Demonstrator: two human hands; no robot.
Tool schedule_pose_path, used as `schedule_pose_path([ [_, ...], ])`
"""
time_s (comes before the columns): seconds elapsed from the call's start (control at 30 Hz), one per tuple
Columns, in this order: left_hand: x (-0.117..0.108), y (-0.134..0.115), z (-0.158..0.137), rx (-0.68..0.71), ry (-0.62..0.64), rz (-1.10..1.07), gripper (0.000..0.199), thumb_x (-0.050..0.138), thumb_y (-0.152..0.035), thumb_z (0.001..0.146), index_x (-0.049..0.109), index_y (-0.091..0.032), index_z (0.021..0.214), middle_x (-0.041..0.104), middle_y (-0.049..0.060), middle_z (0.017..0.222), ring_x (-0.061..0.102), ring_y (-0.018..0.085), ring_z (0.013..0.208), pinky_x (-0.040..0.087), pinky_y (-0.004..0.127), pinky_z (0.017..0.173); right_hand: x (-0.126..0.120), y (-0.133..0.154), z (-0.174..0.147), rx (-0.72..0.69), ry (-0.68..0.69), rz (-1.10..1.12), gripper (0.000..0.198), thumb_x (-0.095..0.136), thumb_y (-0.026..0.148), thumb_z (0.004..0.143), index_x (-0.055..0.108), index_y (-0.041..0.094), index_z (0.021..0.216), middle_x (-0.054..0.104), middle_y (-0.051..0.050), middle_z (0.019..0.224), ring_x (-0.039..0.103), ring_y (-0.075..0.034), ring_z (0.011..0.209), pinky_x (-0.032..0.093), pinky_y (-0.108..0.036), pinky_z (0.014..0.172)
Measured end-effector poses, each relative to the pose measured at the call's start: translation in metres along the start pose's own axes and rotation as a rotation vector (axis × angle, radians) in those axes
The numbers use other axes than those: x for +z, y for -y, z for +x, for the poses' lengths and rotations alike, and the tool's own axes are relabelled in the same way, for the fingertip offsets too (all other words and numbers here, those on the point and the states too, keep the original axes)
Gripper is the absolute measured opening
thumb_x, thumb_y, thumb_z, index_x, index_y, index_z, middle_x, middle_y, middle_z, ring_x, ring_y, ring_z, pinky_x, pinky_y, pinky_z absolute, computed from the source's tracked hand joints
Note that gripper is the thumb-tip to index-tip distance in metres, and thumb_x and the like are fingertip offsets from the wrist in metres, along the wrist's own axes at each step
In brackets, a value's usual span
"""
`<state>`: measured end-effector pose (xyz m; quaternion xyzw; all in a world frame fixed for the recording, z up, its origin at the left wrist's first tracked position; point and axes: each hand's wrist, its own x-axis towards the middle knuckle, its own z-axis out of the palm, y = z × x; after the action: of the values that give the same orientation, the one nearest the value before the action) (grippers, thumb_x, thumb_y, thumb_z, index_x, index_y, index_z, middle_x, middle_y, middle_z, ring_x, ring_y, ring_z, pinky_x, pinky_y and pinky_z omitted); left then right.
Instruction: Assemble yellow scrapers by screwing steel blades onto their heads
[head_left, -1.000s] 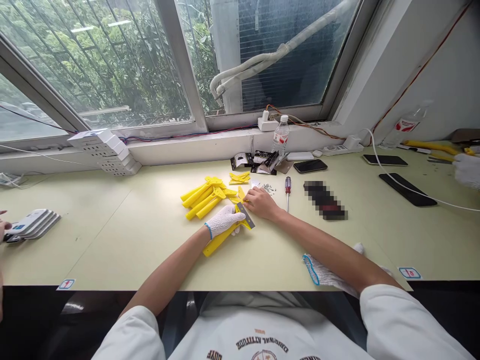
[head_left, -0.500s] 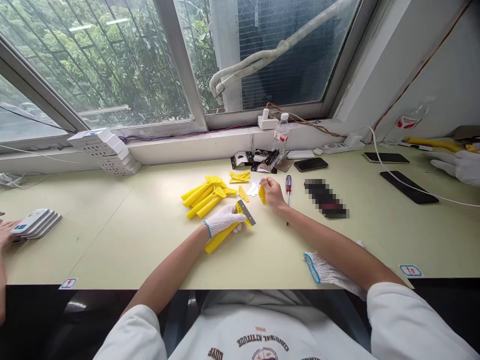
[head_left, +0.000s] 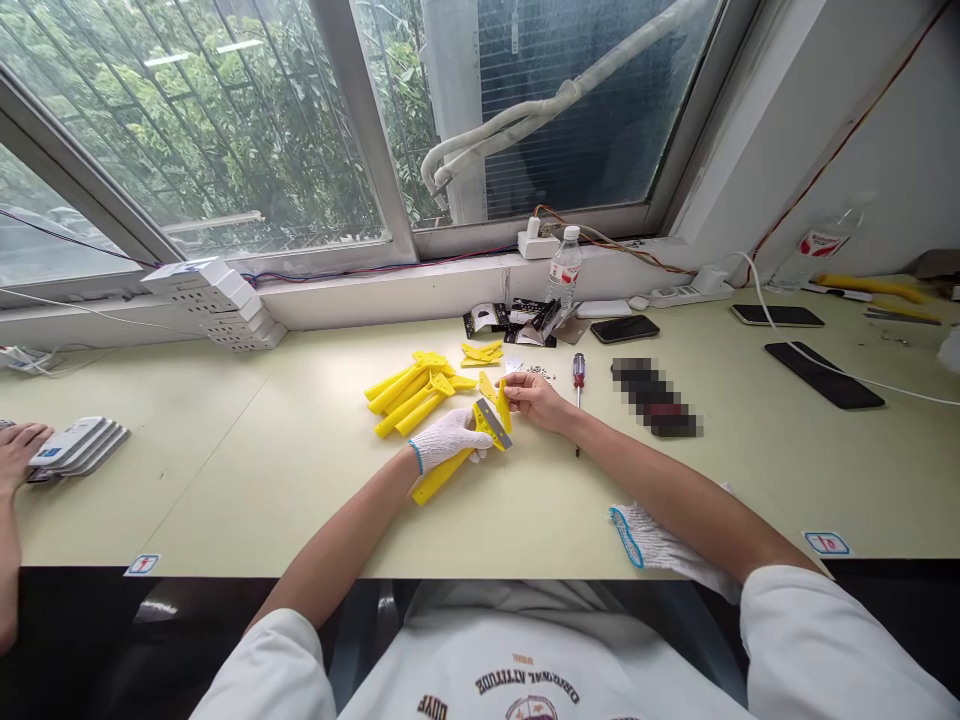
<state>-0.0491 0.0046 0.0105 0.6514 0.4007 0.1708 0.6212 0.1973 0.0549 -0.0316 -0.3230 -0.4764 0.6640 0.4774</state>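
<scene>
My left hand [head_left: 451,438], in a white knit glove with a blue cuff, is wrapped round a yellow scraper [head_left: 442,478]. A grey blade [head_left: 493,424] lies across the scraper's head. Bare, my right hand [head_left: 531,396] pinches a small yellow plastic plate [head_left: 503,405] between thumb and fingers, close beside the blade end. Another yellow plate [head_left: 487,387] shows just behind it. Several yellow scraper handles [head_left: 409,395] are heaped beyond my left hand, with a small pile of yellow plates [head_left: 481,353] farther back. Small screws [head_left: 541,372] are scattered behind my right hand.
A screwdriver [head_left: 578,385] lies right of my right hand. Black packets [head_left: 517,320], a water bottle [head_left: 564,268] and a phone [head_left: 624,329] stand or lie near the sill. An empty white glove [head_left: 667,548] is under my right forearm. Another person's hand [head_left: 22,450] rests at far left.
My right hand has moved left with the yellow plate, bringing it up to the scraper head. The screws behind it now show. At far right, the gloved hand has drawn mostly out of view.
</scene>
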Motion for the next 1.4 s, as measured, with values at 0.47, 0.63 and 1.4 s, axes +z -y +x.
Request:
schedule_pose_path([
  [0.47,-0.001,-0.002,0.0,-0.001,0.018,-0.001,0.029,0.081,-0.039,0.089,0.073,-0.015,0.103,0.075,0.007,0.083,0.072,0.017,0.072,0.062,0.029,0.07,0.006,-0.005,-0.004,0.011,0.145,-0.233,0.04,0.098,0.048,0.075,0.079,0.022,0.098,0.07,0.001,0.084,0.049,-0.013,0.065,0.032,-0.029,0.058],
  [0.63,0.0,0.0,0.002,-0.005,0.031,-0.031,0.036,0.078,-0.046,0.094,0.076,-0.014,0.109,0.073,0.005,0.078,0.069,0.016,0.067,0.058,0.027,0.065,0.018,-0.005,-0.007,-0.072,0.137,-0.321,0.046,0.098,0.047,0.074,0.077,0.021,0.106,0.05,0.007,0.073,0.043,-0.013,0.069,0.034,-0.029,0.064],
  [1.4,0.006,-0.015,-0.007,0.007,0.009,-0.014,0.032,0.076,-0.046,0.093,0.069,-0.015,0.098,0.071,0.004,0.073,0.064,0.014,0.059,0.056,0.027,0.062,0.015,-0.001,-0.011,0.05,0.221,-0.379,0.033,0.088,0.05,0.084,0.075,0.02,0.092,0.067,0.003,0.068,0.054,-0.012,0.056,0.039,-0.027,0.053],
])
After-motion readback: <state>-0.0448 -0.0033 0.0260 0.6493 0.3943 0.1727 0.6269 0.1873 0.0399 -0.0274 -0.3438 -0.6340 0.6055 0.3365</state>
